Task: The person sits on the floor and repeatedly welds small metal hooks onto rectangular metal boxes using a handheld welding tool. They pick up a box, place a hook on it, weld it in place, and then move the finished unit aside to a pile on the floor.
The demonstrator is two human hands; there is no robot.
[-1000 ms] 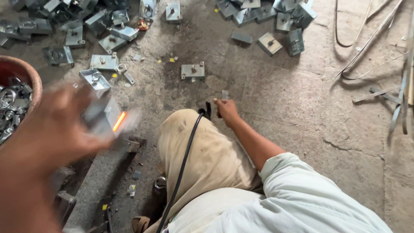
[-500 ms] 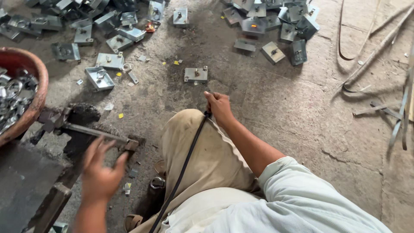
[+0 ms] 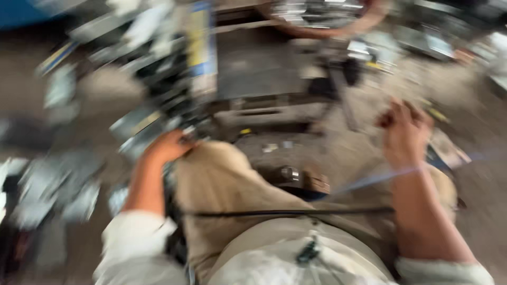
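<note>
Seated person viewed from above; the frame is heavily motion-blurred. The left hand [image 3: 168,146] rests at the outer side of the tan-trousered knee [image 3: 222,179], fingers curled against blurred grey metal parts [image 3: 142,129] on the concrete floor [image 3: 486,184]; whether it grips one cannot be told. The right hand [image 3: 404,132] is raised above the other knee, fingers bunched narrowly; any held item is not discernible. A dark metal fixture [image 3: 264,68] stands ahead of the knees, a reddish basin [image 3: 322,18] of metal pieces beyond it.
</note>
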